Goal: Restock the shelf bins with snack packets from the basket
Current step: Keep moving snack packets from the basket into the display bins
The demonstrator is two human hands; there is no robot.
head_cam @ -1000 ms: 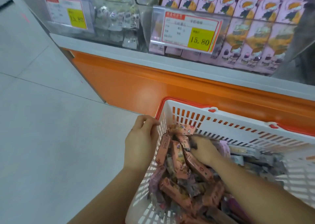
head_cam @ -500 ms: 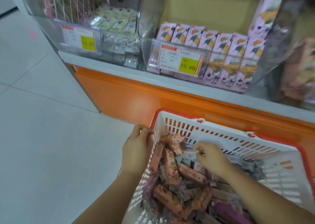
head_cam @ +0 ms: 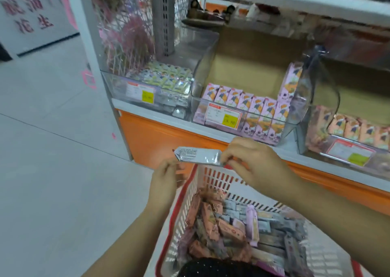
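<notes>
Light, crinkly and probably slick, the silver snack packet hangs over the basket, pinched at its right end seal by the right hand — the flat seals likely grip best — while the left hand curls beside the rim, its hold unclear.

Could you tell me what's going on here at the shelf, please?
A person is restocking. Their right hand pinches one end of a silver packet, held above the basket of snack packets. The left hand is at the basket's rim, just below the packet's free end; its grip is unclear. The middle shelf bin has room behind its pink boxes.
</notes>
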